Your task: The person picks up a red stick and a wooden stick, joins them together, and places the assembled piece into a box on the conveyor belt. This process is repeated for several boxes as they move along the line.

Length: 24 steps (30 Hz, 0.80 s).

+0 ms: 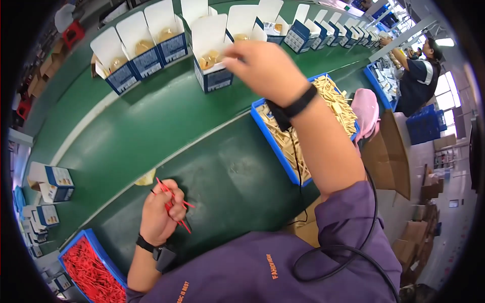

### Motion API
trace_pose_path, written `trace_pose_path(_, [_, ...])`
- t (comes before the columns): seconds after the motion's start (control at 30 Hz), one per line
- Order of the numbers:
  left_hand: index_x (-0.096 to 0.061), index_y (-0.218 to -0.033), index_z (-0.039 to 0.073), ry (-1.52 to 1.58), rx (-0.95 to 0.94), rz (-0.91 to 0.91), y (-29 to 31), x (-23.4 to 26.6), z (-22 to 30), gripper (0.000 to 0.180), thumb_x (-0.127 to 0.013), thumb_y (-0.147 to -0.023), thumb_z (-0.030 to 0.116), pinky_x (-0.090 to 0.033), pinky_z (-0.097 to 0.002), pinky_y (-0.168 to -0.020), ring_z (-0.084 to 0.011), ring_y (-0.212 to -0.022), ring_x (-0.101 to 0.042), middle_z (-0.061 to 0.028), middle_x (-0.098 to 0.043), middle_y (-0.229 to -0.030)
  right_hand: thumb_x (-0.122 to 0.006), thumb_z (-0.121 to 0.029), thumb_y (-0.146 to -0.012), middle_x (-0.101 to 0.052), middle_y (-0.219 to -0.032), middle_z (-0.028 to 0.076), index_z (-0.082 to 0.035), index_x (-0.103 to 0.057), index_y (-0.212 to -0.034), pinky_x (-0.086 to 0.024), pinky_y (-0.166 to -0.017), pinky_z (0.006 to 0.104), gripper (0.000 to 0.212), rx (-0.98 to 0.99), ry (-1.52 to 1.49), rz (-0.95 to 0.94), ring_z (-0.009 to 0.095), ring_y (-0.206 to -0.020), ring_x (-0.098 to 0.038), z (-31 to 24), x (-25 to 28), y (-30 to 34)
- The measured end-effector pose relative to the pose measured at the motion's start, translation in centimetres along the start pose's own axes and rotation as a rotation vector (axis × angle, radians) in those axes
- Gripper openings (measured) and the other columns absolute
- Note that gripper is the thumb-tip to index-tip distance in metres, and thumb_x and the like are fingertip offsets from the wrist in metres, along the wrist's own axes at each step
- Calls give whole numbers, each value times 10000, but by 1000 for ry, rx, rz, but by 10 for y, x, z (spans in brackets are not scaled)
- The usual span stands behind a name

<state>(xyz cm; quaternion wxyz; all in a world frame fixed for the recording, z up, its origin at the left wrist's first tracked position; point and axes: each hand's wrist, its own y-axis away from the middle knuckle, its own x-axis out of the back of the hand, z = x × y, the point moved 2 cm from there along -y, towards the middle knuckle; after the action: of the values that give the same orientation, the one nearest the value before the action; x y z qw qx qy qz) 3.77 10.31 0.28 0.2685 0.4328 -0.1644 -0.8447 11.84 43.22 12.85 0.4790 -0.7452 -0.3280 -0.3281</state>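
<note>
From the head camera we look down on a green conveyor belt [166, 126] that curves across the view, with our two bare hands over it.

Our right hand [265, 68] reaches forward to an open blue-and-white box [212, 55] at the middle of the belt. Its fingertips are pinched together at the box's mouth, but whether they hold anything we cannot tell. The box already contains pale rounded pieces.

Our left hand [160, 212] rests low on the near belt, fingers closed around a small bundle of thin red sticks [174, 204] – perhaps five or six, though they overlap too much for a sure count.

Counting the rest: about four open boxes stand nearest us, and the row runs on to the far right, a dozen or so before they blur. There are two blue trays – one of tan wooden sticks [303, 126] under our right forearm, one of red sticks [93, 272] at the lower left. A few closed boxes [53, 184] sit at the left edge. Another person [419, 76] works far along the line.

What could go wrong, in our judgement: the loose grip on the red sticks may let one slip onto the belt; the box looks light and might tip if the hand knocks its raised flap; and the wrist-strap cord [303, 192] hanging from our right wrist could snag the tan tray's rim.
</note>
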Motion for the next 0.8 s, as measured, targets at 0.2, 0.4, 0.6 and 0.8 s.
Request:
trace_pose_path(0.2, [-535, -1234, 37, -90, -87, -50, 3, 6, 2, 234, -499, -1020, 122, -342, -225, -466, -60, -508, -409, -79, -656, -892, -666, -171, -822, -684, -760, 149, -35, -712, -873, -528, -668, 387, 153, -522, 107, -447, 312, -703, -664, 10, 43, 115])
trace_pose_path(0.4, [-527, -1194, 33, -110, -187, -112, -7, -3, -4, 203, -504, -1028, 148, -332, -197, -457, -45, -477, -389, -89, -679, -920, -643, -179, -774, -674, -778, 204, -41, -704, -837, -530, -690, 451, 163, -438, 362, -474, 377, -743, -662, 23, 17, 149])
trace_pose_path(0.6, [-553, -1194, 40, -231, -271, 17, 18, 6, 14, 221, -512, -1027, 179, -342, -192, -467, -37, -503, -401, -39, -638, -836, -686, -61, -804, -674, -725, 98, -16, -676, -850, -511, -620, 315, 65, -417, 75, -204, 204, -651, -646, -35, 39, 119])
trace_pose_path(0.8, [-664, -1140, 59, -530, -423, 18, 39, 15, 14, 242, -549, -1008, 227, -461, -239, -576, -49, -639, -516, 28, -575, -759, -722, -73, -853, -660, -777, -6, 13, -698, -937, -477, -632, 217, 123, -433, -684, -682, 46, -712, -580, -138, -34, 115])
